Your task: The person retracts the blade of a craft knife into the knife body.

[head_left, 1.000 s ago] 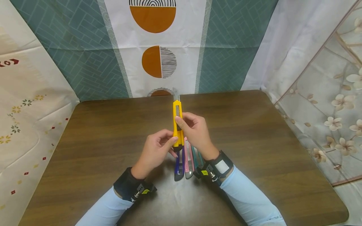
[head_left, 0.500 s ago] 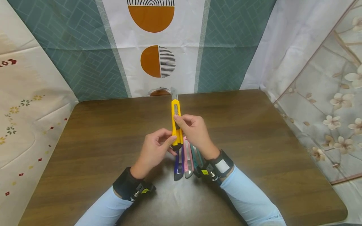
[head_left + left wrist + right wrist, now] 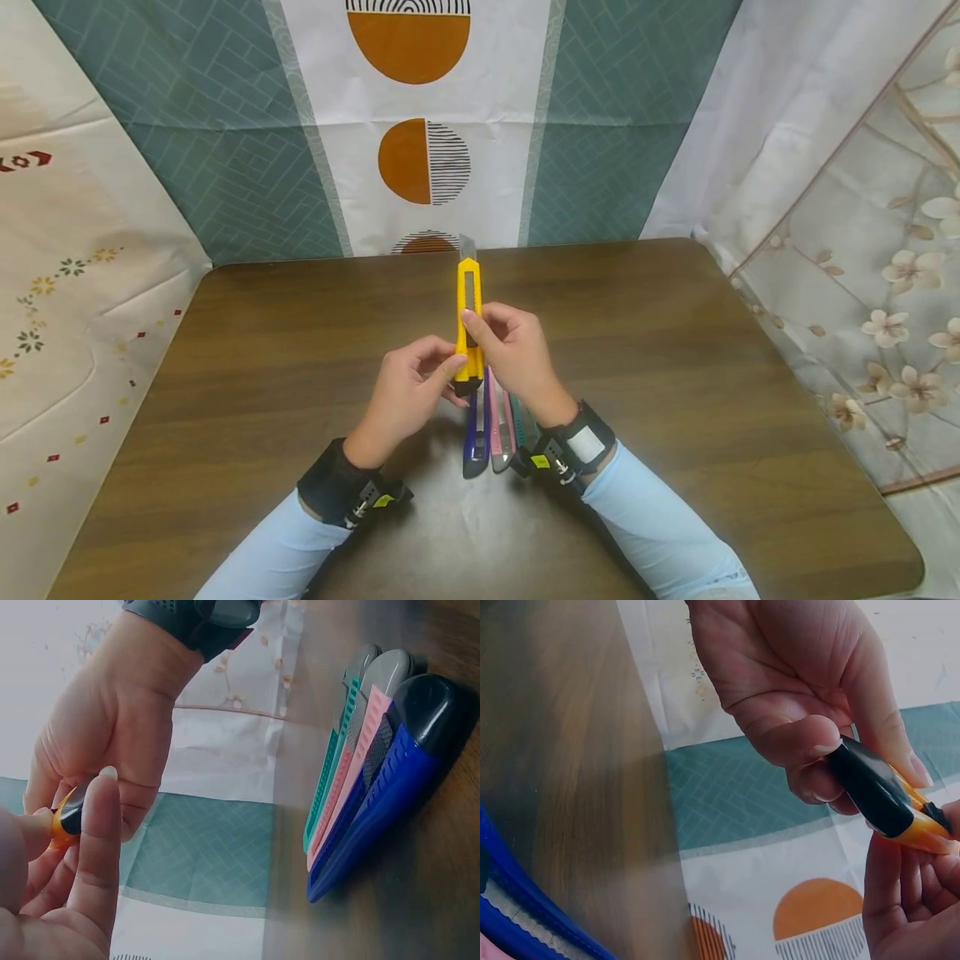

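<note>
In the head view a yellow utility knife is held up over the table, blade end pointing away and a length of blade showing past its tip. My left hand pinches its black-capped lower end between thumb and fingers. Higher on the body, my right hand holds it with the thumb on the front face near the slider. The right wrist view shows the black end cap between the left fingers. Below lie a blue utility knife, a pink one and a teal one, side by side.
The brown wooden table has rounded corners. A patterned cloth hangs behind its far edge, with a flowered curtain on the right and a printed white cloth on the left. Each wrist wears a black strap with a camera.
Less blade shows past the yellow knife's tip than a second ago. The knife's body has shifted slightly away from me, while the right thumb sits lower along it.
</note>
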A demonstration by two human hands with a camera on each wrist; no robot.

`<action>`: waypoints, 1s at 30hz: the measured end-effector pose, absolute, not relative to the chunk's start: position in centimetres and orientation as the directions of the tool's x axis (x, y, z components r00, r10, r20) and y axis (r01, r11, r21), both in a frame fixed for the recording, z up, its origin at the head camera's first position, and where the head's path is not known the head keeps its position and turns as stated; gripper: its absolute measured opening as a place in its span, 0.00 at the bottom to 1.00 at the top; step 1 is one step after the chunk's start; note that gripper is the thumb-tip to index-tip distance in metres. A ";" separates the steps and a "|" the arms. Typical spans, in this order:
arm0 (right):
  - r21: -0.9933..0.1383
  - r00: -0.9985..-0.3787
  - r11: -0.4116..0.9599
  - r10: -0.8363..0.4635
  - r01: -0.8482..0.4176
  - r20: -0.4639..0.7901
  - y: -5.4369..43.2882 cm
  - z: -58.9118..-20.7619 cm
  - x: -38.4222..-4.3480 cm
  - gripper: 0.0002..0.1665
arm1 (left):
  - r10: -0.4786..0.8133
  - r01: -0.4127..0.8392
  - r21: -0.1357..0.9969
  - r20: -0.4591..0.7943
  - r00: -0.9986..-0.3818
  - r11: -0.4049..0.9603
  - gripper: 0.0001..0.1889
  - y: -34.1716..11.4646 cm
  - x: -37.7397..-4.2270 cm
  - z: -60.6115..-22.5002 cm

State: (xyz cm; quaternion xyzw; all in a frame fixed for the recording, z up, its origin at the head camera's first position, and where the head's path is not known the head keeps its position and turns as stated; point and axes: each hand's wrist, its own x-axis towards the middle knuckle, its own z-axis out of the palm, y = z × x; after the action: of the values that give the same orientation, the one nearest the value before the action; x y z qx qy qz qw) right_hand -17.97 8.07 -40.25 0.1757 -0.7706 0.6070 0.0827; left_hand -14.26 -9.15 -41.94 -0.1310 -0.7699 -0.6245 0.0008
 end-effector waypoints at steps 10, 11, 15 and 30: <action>-0.906 -0.915 0.177 -0.203 -0.385 0.349 8.2 -40.2 -17.9 0.12 | 0.197 0.218 0.961 0.183 -0.963 0.173 0.11 -9.2 -14.2 -41.6; -0.906 -0.913 0.172 -0.206 -0.387 0.351 8.2 -40.2 -17.9 0.12 | 0.198 0.216 0.961 0.181 -0.963 0.172 0.11 -9.2 -14.2 -41.6; -0.905 -0.900 0.134 -0.236 -0.403 0.365 8.2 -40.3 -17.9 0.12 | 0.192 0.224 0.959 0.190 -0.963 0.173 0.10 -9.2 -14.1 -41.4; -0.913 -0.929 0.246 -0.264 -0.326 0.261 8.6 -40.2 -18.5 0.18 | 0.176 0.290 0.941 0.260 -0.949 0.173 0.11 -9.5 -14.1 -41.2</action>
State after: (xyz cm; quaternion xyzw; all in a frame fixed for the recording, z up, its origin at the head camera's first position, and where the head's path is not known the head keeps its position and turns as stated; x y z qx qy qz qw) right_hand -18.46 8.60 -40.16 0.1870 -0.7889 0.5847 0.0268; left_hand -14.14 -9.46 -41.16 -0.1524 -0.7645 -0.6246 0.0457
